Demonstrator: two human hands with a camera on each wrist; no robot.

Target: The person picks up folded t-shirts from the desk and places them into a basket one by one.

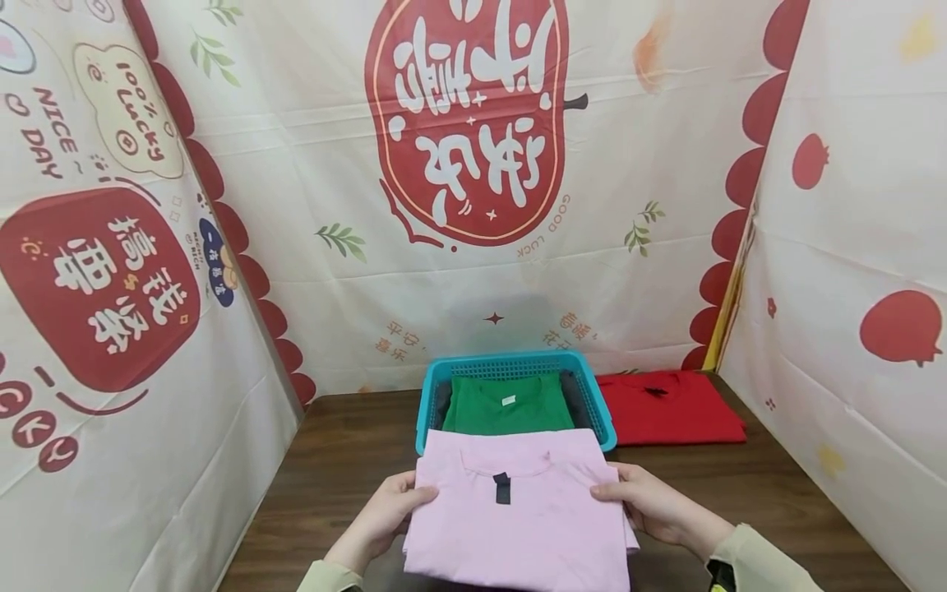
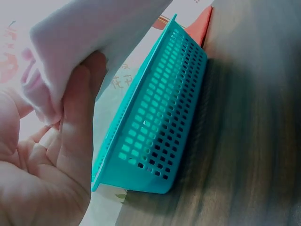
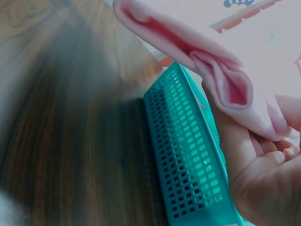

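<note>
A folded pink shirt [image 1: 518, 526] with a black neck tag is held up by both hands, in front of the near side of a turquoise basket [image 1: 602, 411]. My left hand [image 1: 385, 514] pinches its left edge, thumb on top and fingers beneath. On the opposite edge, my right hand [image 1: 662, 506] pinches it the same way. The wrist views show the folded layers of the shirt [image 2: 89, 37] raised above the table, beside the perforated basket wall [image 3: 183, 146]. Inside the basket lies a folded green shirt [image 1: 510, 407], its lower part hidden behind the pink one.
A folded red shirt [image 1: 681, 411] lies on the brown wooden table [image 1: 333, 444], right of the basket. Dark cloth [image 1: 577, 399] shows at the basket's inner side. Printed cloth curtains [image 1: 296, 164] enclose the table at the back and both sides.
</note>
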